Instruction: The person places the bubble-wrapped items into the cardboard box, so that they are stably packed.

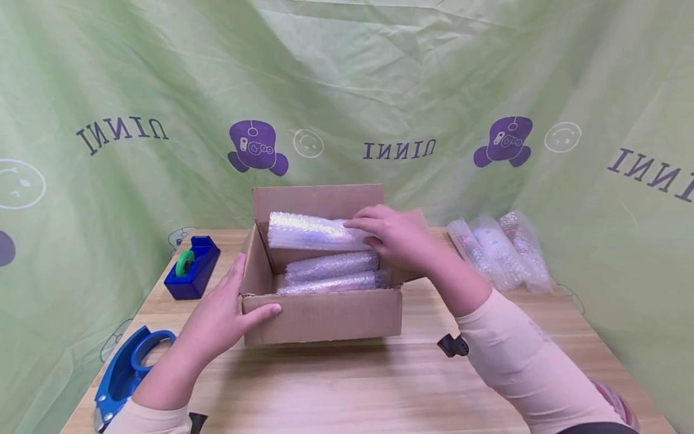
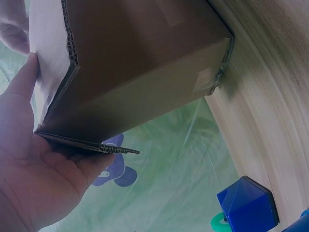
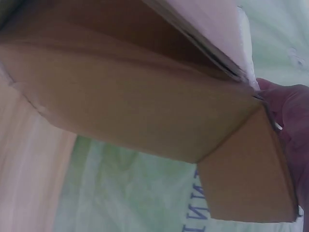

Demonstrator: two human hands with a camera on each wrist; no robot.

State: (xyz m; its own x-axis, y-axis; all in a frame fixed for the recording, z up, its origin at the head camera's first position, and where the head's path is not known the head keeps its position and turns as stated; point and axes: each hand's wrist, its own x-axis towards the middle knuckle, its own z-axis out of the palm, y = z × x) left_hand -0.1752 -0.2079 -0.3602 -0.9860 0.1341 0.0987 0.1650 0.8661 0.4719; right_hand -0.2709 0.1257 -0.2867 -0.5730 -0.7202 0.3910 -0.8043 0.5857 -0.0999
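Observation:
An open cardboard box (image 1: 322,318) stands mid-table in the head view. My left hand (image 1: 217,313) grips its near left corner, the thumb on the front side and the fingers along the left; in the left wrist view the box's flap edges (image 2: 87,143) lie against the palm. My right hand (image 1: 400,238) holds a bubble-wrapped bundle (image 1: 309,232) across the rear of the box opening, fingers over its top. Two more bubble-wrapped bundles (image 1: 332,266) lie side by side inside, nearer the front. In the right wrist view the box (image 3: 130,101) hides most of that hand.
Left of the box sits a blue tape dispenser (image 1: 197,274) with a green roll. A blue hand-held tape cutter (image 1: 121,367) lies at the near left. Several bubble-wrapped bundles (image 1: 499,250) lie at the back right. A green curtain (image 1: 347,84) surrounds the table.

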